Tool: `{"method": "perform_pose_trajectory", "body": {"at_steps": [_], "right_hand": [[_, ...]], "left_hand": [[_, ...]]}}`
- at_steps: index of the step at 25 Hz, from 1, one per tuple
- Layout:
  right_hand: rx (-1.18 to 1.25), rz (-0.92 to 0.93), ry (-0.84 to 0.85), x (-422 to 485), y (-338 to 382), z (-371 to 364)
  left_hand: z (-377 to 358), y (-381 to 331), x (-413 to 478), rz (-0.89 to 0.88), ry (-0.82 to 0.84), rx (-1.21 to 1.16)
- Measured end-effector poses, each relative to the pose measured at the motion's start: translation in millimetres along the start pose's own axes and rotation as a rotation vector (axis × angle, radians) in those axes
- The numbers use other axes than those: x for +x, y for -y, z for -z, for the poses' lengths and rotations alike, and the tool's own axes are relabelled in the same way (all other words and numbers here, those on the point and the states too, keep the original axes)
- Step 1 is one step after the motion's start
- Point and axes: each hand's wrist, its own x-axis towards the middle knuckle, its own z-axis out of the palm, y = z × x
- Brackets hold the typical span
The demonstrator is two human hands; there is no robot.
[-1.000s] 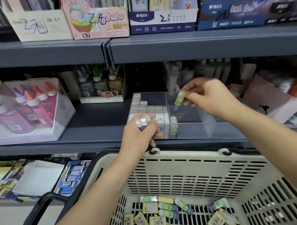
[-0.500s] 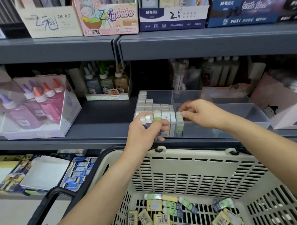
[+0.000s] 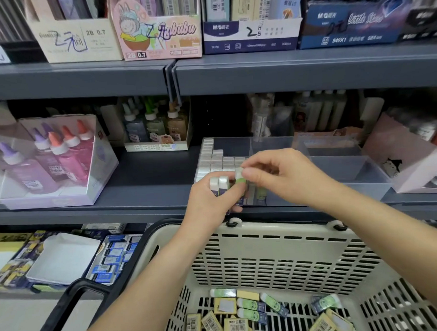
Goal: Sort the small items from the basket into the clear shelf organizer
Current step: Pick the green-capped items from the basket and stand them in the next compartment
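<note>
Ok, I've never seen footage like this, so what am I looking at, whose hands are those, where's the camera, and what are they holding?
There is no machine here: these are a person's two bare hands, filmed by one wide-angle camera worn on the head, looking forward and down, so both arms reach in from the bottom. The left hand grips a small bunch of erasers. The right hand pinches one green-and-white eraser right beside that bunch. Behind them, on a grey shelf, sits a clear organizer; its left compartment holds rows of white erasers. Below is a cream basket with more loose erasers on its bottom.
</note>
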Motion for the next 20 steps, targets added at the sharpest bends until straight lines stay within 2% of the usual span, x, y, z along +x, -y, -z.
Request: {"method": "perform_pose_trajectory", "body": {"at_steps": [6, 10, 13, 15, 20], "right_hand": [[0.208, -0.112, 0.028, -1.7, 5.3, -2.2], [0.433, -0.197, -0.114, 5.3, -7.1, 20.0], [0.373, -0.23, -0.206, 13.7, -21.9, 30.0], [0.287, -0.251, -0.241, 19.9, -31.8, 29.2], [0.184, -0.297, -0.185, 34.0, -47.4, 12.0]], "left_hand": [[0.6, 0.4, -0.5, -0.034, 0.002, 0.037], [1.4, 0.9, 0.5, -0.026, -0.094, -0.025], [1.9, 2.2, 1.8, -0.007, -0.081, 0.013], [1.6, 2.1, 2.5, 0.035, -0.067, -0.066], [-0.6, 3.3, 0.4, 0.027, -0.02, -0.12]]}}
